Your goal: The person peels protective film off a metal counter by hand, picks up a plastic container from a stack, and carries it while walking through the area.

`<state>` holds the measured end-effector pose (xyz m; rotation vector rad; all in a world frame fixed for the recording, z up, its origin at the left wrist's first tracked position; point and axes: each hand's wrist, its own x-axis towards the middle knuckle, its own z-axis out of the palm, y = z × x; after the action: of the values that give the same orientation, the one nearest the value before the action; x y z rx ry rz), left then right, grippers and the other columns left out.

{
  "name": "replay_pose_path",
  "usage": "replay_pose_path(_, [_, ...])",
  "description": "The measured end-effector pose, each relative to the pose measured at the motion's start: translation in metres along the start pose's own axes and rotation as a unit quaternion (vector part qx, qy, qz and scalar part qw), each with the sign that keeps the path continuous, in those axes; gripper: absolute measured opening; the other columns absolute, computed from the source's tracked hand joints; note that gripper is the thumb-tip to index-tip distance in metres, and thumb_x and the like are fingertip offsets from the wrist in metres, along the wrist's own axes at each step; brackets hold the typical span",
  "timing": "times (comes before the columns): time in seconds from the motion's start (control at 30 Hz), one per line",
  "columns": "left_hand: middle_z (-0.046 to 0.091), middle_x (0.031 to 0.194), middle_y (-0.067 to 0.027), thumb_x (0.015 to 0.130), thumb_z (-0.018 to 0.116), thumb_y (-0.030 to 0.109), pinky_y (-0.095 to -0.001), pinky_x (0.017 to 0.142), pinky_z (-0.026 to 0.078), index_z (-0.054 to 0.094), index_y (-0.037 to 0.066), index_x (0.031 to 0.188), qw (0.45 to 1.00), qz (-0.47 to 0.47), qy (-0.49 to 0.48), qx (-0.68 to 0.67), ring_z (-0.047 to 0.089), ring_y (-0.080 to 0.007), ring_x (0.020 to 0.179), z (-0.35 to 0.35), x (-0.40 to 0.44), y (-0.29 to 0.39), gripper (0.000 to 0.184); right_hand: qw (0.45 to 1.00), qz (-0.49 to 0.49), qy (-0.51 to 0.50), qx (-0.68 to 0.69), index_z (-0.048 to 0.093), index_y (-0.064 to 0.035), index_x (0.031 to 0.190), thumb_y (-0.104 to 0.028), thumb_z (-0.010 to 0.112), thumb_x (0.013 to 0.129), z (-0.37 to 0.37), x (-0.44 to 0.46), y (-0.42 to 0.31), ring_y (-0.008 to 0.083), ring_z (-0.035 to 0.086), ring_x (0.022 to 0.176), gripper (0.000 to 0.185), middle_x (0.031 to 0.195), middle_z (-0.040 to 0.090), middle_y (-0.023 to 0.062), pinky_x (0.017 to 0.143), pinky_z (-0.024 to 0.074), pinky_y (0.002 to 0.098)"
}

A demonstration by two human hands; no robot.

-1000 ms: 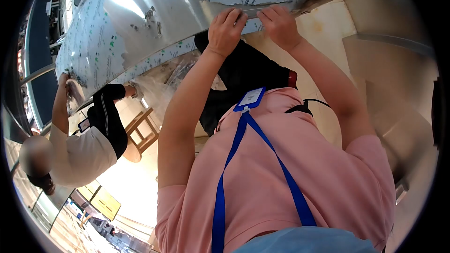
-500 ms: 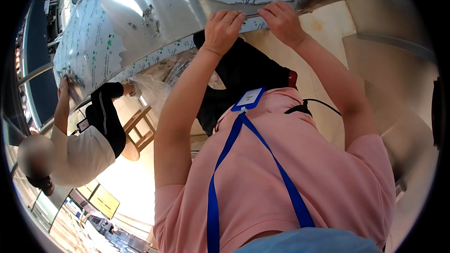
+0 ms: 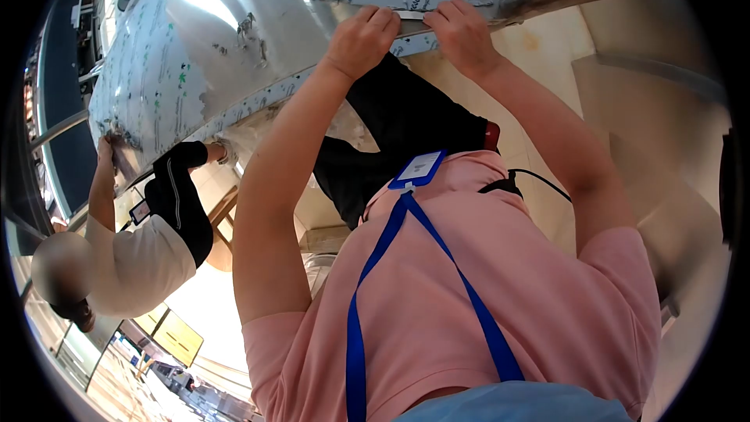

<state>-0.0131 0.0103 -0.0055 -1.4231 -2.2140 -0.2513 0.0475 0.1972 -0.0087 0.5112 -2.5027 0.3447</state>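
Two arms reaching out front, elbows a bit bent. Left hand point(image 3: 363, 41) and right hand point(image 3: 466, 37) are each pinching a thin pale strip point(image 3: 411, 16) at the metal table point(image 3: 285, 27)'s edge, its long axis running sideways, pretty much along that edge.

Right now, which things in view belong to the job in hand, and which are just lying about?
Probably the job:
strip, between left hand and right hand
metal surface
leaf-print film

Apparently just about:
stool
badge, worn
lanyard, worn
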Motion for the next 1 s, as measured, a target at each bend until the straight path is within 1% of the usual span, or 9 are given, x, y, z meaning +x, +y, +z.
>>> replay_pose_path(0.23, [0.054, 0.078, -0.0002, 0.064, 0.056, 0.012, -0.0223, 0.057, 0.048, 0.061, 0.008, 0.079, 1.0, -0.007, -0.023, 0.003, 0.055, -0.0139, 0.074, -0.004, 0.003, 0.0, 0.017, 0.999, 0.003, -0.017, 0.046, 0.06, -0.0064, 0.071, -0.008, 0.053, 0.066, 0.002, 0.002, 0.007, 0.0204, 0.052, 0.075, 0.009, 0.072, 0.051, 0.0044, 0.069, 0.0448, 0.0284])
replay_pose_path(0.33, [0.059, 0.089, -0.002, 0.069, 0.058, 0.01, -0.0254, 0.064, 0.05, 0.062, 0.006, 0.09, 0.996, -0.028, -0.079, -0.011, 0.057, -0.0169, 0.08, -0.008, 0.003, 0.001, 0.022, 0.998, 0.004, -0.019, 0.064, 0.061, -0.0067, 0.072, -0.008, 0.053, 0.066, 0.003, 0.002, 0.009, 0.0212, 0.052, 0.075, 0.01, 0.072, 0.051, 0.0047, 0.069, 0.0447, 0.0294])
replay_pose_path(0.43, [0.052, 0.078, -0.0014, 0.065, 0.055, 0.01, -0.0233, 0.058, 0.048, 0.06, 0.007, 0.08, 0.999, -0.009, -0.044, -0.005, 0.054, -0.0152, 0.075, -0.005, 0.003, -0.001, 0.016, 0.996, 0.011, -0.029, 0.078, 0.061, -0.0062, 0.074, -0.008, 0.055, 0.068, 0.0, -0.002, 0.006, 0.0224, 0.053, 0.077, 0.009, 0.075, 0.052, 0.0053, 0.07, 0.0448, 0.0306])
replay_pose_path(0.53, [0.054, 0.084, -0.0029, 0.066, 0.054, 0.01, -0.0267, 0.063, 0.048, 0.059, 0.006, 0.083, 0.998, 0.008, -0.033, -0.057, 0.055, -0.0186, 0.076, -0.011, -0.011, -0.01, 0.018, 0.992, 0.011, -0.004, 0.128, 0.061, -0.0055, 0.08, -0.008, 0.059, 0.07, -0.006, -0.01, 0.005, 0.0234, 0.053, 0.081, 0.011, 0.081, 0.055, 0.0059, 0.072, 0.0449, 0.0317])
replay_pose_path(0.57, [0.055, 0.086, -0.0035, 0.067, 0.053, 0.009, -0.028, 0.064, 0.048, 0.058, 0.006, 0.084, 0.998, -0.008, -0.038, -0.046, 0.055, -0.0198, 0.077, -0.017, -0.018, -0.015, 0.018, 0.988, 0.013, 0.01, 0.153, 0.061, -0.0053, 0.083, -0.008, 0.061, 0.07, -0.007, -0.014, 0.004, 0.0237, 0.053, 0.082, 0.013, 0.083, 0.056, 0.0061, 0.073, 0.0449, 0.032])
replay_pose_path(0.67, [0.056, 0.09, -0.0054, 0.069, 0.053, 0.008, -0.0317, 0.068, 0.048, 0.058, 0.007, 0.086, 0.995, -0.08, -0.061, -0.017, 0.055, -0.0231, 0.079, -0.036, -0.039, -0.031, 0.018, 0.993, 0.089, 0.002, 0.077, 0.06, -0.005, 0.089, -0.008, 0.063, 0.072, -0.011, -0.017, 0.025, 0.0246, 0.054, 0.085, 0.018, 0.088, 0.057, 0.0074, 0.075, 0.045, 0.0335])
replay_pose_path(0.87, [0.057, 0.095, -0.0101, 0.071, 0.054, 0.005, -0.0365, 0.072, 0.047, 0.062, 0.006, 0.088, 0.961, -0.271, -0.059, 0.012, 0.055, -0.0268, 0.087, -0.039, -0.065, -0.054, 0.019, 0.992, 0.012, -0.101, 0.07, 0.058, -0.0041, 0.088, -0.009, 0.061, 0.075, -0.012, 0.01, 0.036, 0.0283, 0.054, 0.082, 0.014, 0.087, 0.057, 0.0113, 0.072, 0.0454, 0.0366])
replay_pose_path(0.97, [0.057, 0.095, -0.0126, 0.073, 0.055, 0.008, -0.0379, 0.075, 0.046, 0.062, 0.004, 0.091, 0.936, -0.345, -0.052, 0.048, 0.054, -0.0277, 0.089, -0.042, -0.057, -0.046, 0.02, 0.975, 0.036, -0.194, 0.106, 0.053, -0.0062, 0.083, -0.011, 0.054, 0.08, -0.009, 0.016, 0.044, 0.0268, 0.051, 0.082, 0.006, 0.082, 0.054, 0.0078, 0.074, 0.0425, 0.0359])
replay_pose_path(1.0, [0.057, 0.095, -0.0133, 0.073, 0.056, 0.01, -0.0379, 0.076, 0.045, 0.062, 0.004, 0.093, 0.94, -0.331, -0.032, 0.076, 0.054, -0.0285, 0.089, -0.043, -0.05, -0.04, 0.021, 0.971, 0.043, -0.203, 0.115, 0.052, -0.006, 0.082, -0.011, 0.054, 0.08, -0.007, 0.017, 0.046, 0.0266, 0.051, 0.082, 0.005, 0.082, 0.054, 0.0079, 0.074, 0.0424, 0.0362])
